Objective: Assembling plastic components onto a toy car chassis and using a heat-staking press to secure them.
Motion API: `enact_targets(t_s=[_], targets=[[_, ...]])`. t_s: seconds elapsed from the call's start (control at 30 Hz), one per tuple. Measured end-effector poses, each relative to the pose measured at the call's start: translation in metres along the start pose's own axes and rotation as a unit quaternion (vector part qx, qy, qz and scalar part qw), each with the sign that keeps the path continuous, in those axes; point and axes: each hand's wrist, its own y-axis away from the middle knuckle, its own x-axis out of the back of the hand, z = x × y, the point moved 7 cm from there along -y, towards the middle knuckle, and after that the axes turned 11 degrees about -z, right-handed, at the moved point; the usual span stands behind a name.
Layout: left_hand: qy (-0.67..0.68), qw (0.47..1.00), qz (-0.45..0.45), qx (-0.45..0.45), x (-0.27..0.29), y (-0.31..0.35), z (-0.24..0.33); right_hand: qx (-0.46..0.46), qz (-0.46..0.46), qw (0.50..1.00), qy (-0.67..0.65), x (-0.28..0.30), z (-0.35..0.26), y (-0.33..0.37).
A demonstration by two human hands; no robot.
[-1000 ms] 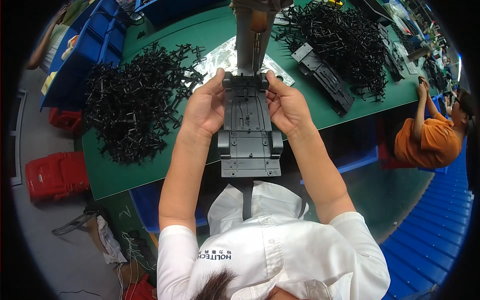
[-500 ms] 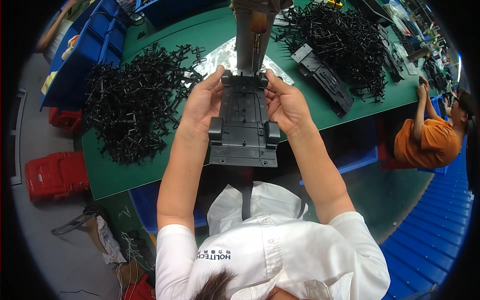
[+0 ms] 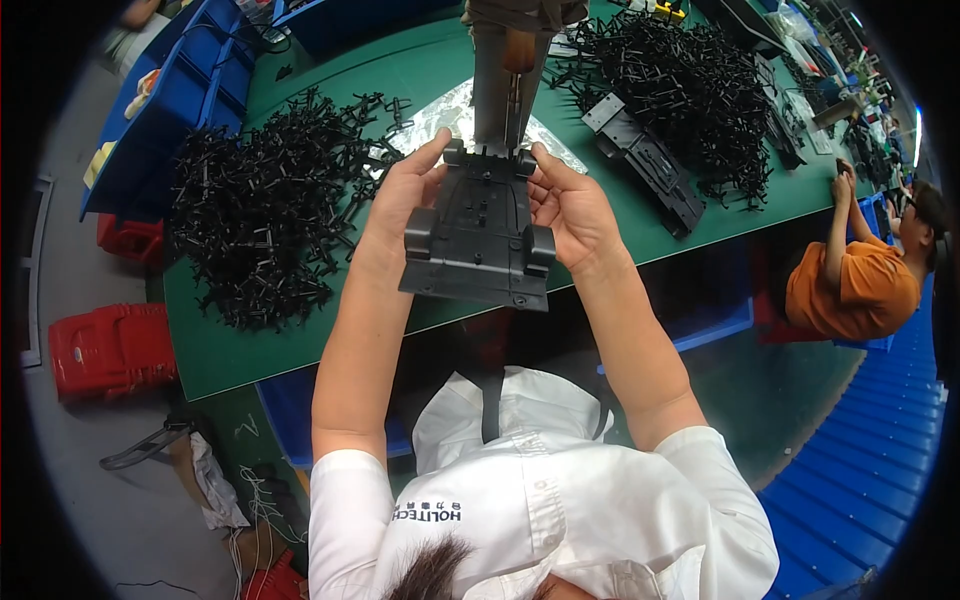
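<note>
Between my two hands is a black plastic toy-car chassis [image 3: 480,235], held by the sides of its far end with its broad end toward me. Raised wheel-arch shapes stand at its corners. My left hand [image 3: 408,200] grips the left edge, thumb up along the side. On the right edge my right hand [image 3: 570,205] does the same, its fingers partly hidden behind the part. The chassis's far end is right by the foot of an upright grey machine column [image 3: 495,80] with a thin metal rod. A silver foil sheet [image 3: 440,115] lies under that column.
Heaps of small black plastic parts [image 3: 265,210] lie on the green table [image 3: 215,355] at left and far right. Another black chassis [image 3: 645,165] rests right of my hands. A blue bin [image 3: 170,110] and red stools [image 3: 115,350] are at left. A person in orange [image 3: 855,285] sits at right.
The chassis has tilted, its near end rising and shifting slightly left. Both hands keep their hold on it and have barely moved.
</note>
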Motion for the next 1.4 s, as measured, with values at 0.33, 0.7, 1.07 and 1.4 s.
enact_targets(t_s=[0.33,0.7,1.07,1.4], targets=[[0.044,0.997,-0.059,0.000,0.011,-0.015,-0.002,-0.002,0.012,1.000,-0.023,0.000,0.000,-0.001],[-0.087,0.990,0.075,-0.077,-0.013,0.018,-0.001,-0.015,-0.013,1.000,-0.012,0.006,0.003,0.010],[-0.081,0.992,-0.038,-0.090,0.005,0.044,-0.042,-0.021,-0.078,0.997,0.005,0.019,0.020,0.036],[-0.127,0.979,-0.056,-0.151,-0.001,0.070,-0.047,-0.025,-0.127,0.991,0.047,0.010,0.024,0.049]])
